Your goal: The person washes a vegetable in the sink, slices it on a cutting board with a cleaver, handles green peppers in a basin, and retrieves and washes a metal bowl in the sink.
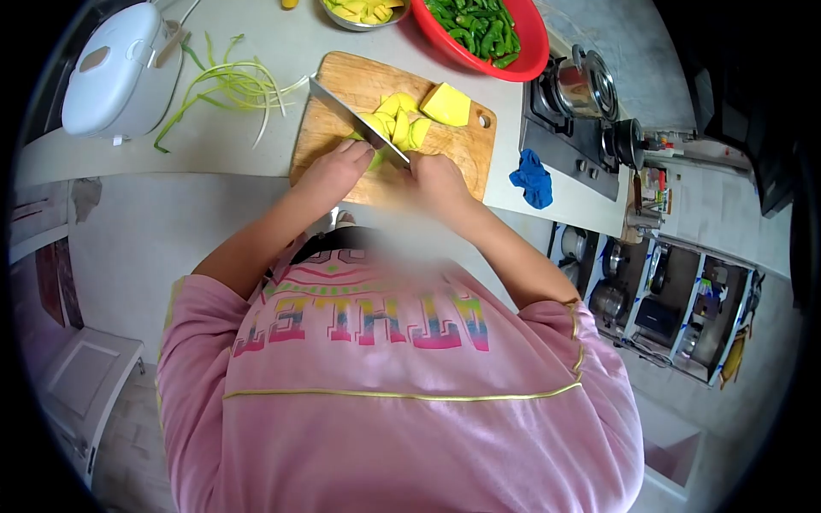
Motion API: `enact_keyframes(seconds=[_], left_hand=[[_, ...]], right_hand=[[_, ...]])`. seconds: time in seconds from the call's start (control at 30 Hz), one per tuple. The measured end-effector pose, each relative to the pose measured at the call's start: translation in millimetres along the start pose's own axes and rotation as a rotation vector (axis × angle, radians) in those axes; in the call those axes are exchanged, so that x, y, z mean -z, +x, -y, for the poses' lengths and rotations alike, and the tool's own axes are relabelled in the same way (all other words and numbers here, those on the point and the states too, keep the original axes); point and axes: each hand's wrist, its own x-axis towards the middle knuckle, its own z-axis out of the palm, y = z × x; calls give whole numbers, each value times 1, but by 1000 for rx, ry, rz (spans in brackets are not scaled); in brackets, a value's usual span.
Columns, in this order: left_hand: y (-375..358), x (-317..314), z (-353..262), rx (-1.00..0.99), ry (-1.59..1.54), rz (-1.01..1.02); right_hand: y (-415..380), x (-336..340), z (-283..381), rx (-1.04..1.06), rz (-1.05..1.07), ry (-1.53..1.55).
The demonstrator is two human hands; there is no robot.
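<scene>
On the wooden cutting board (pixel 318 128) lie yellow pumpkin slices (pixel 398 115) with greenish rind. A larger pumpkin chunk (pixel 446 104) rests toward the board's far right. My right hand (pixel 438 181) is closed around the handle of a kitchen knife (pixel 355 118), whose wide blade slants up and left across the board. The fingers of my left hand (pixel 338 173) are bent close beside the blade and press on pumpkin at the board's near side; most of that piece is hidden by the hand and the blade.
Long green peel strips (pixel 235 84) lie left of the board, near a white appliance (pixel 120 73). Beyond the board stand a metal bowl of cut pumpkin (pixel 366 26) and a red basin (pixel 532 53) of green peppers. Right are a blue cloth (pixel 532 179) and a stove with a pot (pixel 586 84).
</scene>
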Motion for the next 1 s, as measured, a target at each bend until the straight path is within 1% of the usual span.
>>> enact_keyframes(seconds=[0.03, 0.1, 0.2, 0.3, 0.33, 0.43, 0.53, 0.57, 0.67, 0.77, 0.87, 0.93, 1.0], left_hand=[[0, 0, 1, -2, -8, 10], [1, 0, 0, -39, 10, -37], [0, -4, 3, -51, 28, -75], [0, -9, 7, -71, 22, -73], [-1, -9, 8, -81, 22, -71], [-2, -2, 6, -20, -18, 66], [0, 0, 4, -38, -5, 41], [0, 1, 5, -47, 0, 18], [-1, -1, 6, -59, -13, -22], [-1, -1, 5, -66, -23, -10], [1, 0, 5, -75, 48, 9], [2, -5, 5, -42, 99, 54], [1, -7, 8, -58, 81, 20]], right_hand=[[-2, 0, -1, -7, 19, -23], [-1, 1, -2, -10, 59, -71], [9, -8, -6, 48, 91, -111], [28, -23, 10, 60, -15, -65], [33, -26, 13, 48, -23, -46], [40, -33, 18, 25, -51, -22], [33, -23, 15, 25, -32, -54], [30, -21, 9, 22, -26, -33], [10, 1, -2, 17, -170, 56], [-2, 23, -8, -84, -182, 253], [-1, 20, -18, -139, -150, 304], [-5, 15, -17, -84, -171, 247], [-10, 8, -14, -47, -157, 249]])
